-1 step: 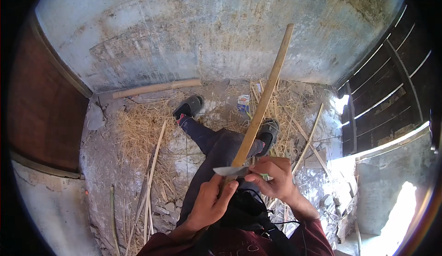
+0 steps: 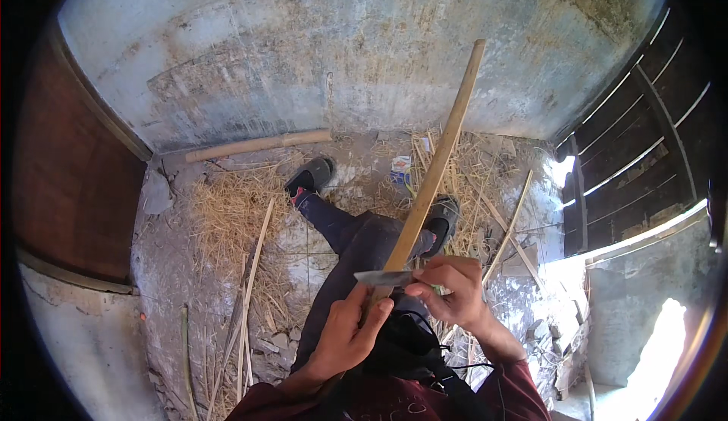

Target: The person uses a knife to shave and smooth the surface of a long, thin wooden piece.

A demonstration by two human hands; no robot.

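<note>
A long bamboo slat (image 2: 434,171) slants from my lap up toward the far wall. Its near end is in my left hand (image 2: 345,336), with the fingers and thumb closed on either side of it. My right hand (image 2: 453,291) grips a small knife (image 2: 383,278); a bit of green shows by its handle, which the fingers mostly hide. The knife's blade lies across the slat just beyond my left fingertips, its tip pointing left. Beneath the slat are my dark trousers (image 2: 362,245) and a black bag (image 2: 398,343) at my waist.
Straw-like shavings (image 2: 235,212) are heaped on the floor left and right of my shoes. Thin strips (image 2: 256,262) lie at left, others (image 2: 509,224) at right. A thick pole (image 2: 258,145) rests along the wall. A small box (image 2: 400,169) sits near my right shoe. Dark slatted boards (image 2: 629,148) stand at right.
The knife blade has shifted slightly up and to the right along the slat, together with my right hand. My left hand has stayed almost in place.
</note>
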